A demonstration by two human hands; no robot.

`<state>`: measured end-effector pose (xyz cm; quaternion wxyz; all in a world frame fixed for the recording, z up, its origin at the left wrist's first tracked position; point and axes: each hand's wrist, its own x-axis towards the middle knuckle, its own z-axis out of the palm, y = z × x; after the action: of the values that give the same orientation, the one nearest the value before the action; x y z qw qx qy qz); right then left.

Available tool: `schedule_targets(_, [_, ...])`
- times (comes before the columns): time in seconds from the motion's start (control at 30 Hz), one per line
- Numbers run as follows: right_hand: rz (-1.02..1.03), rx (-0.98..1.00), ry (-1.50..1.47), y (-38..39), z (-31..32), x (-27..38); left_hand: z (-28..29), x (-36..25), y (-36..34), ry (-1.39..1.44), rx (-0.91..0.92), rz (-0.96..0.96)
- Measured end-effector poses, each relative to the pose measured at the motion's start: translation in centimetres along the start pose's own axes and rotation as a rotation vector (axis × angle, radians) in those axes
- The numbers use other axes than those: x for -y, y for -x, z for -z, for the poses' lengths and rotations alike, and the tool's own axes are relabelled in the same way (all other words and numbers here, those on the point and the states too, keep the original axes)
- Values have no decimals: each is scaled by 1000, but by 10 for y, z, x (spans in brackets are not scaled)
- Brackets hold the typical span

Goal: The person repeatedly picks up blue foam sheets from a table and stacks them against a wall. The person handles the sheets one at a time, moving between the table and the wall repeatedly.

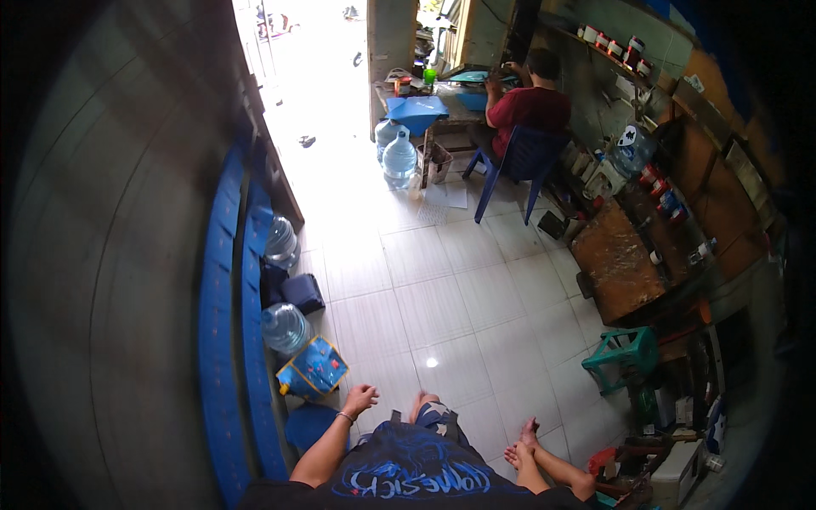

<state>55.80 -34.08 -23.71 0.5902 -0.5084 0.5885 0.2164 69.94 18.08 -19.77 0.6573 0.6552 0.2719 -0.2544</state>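
Observation:
My left hand point(360, 399) hangs over the tiled floor with its fingers loosely bent and apart, and nothing shows in it. A band circles that wrist. Close by on its left stands a blue bag with yellow edging point(314, 369). My right hand point(518, 454) is low on the right, beside my bare foot point(529, 428). Its fingers are spread and I see nothing in them. Between my two arms is my dark shirt with blue printing point(421, 463).
A long blue bench point(223, 306) runs along the left wall, with large clear water jugs point(286, 328) beside it. Ahead, a person in a red shirt point(535, 109) sits on a blue chair point(529, 161) at a work table point(459, 112). A green stool point(620, 357) and brown cabinet point(618, 259) stand right.

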Motion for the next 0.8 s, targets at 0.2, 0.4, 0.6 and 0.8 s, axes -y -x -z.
schedule_targets(0.2, [-153,254,266,-28,-188,101,42,-84,-113,-144,-84,-5])
schedule_targets(0.4, [300,321,678,-18,-382,316,135,-90,-151,71,-341,497])
schedule_targets(0.6, [605,355,552,-9,-520,537,160,-117,-219,322,-386,481])
schedule_targets(0.8, [447,277,438,-46,-616,615,163,-217,-331,118,-279,324])
